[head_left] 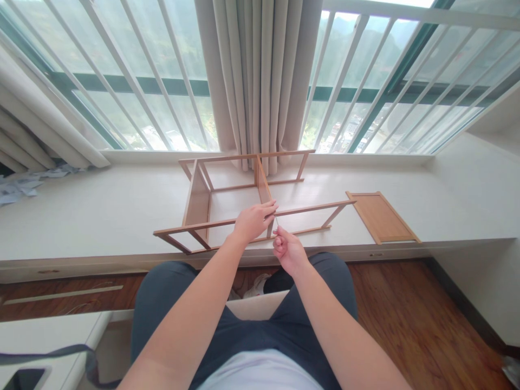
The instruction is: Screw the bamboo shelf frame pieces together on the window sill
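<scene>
**Hands meet at the frame's front rail**

Left hand (254, 219) rests its fingers on the wooden frame (227, 203) near the worktop (101, 211) front edge; right hand (287, 250) pinches a thin metal tool (277, 221). Slender rails look light, stiff, breakable; grip near joints.

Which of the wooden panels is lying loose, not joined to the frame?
The flat wooden panel on the ledge, right of the wooden frame. The other two panels stand upright inside the frame; neither hand touches it.
</scene>
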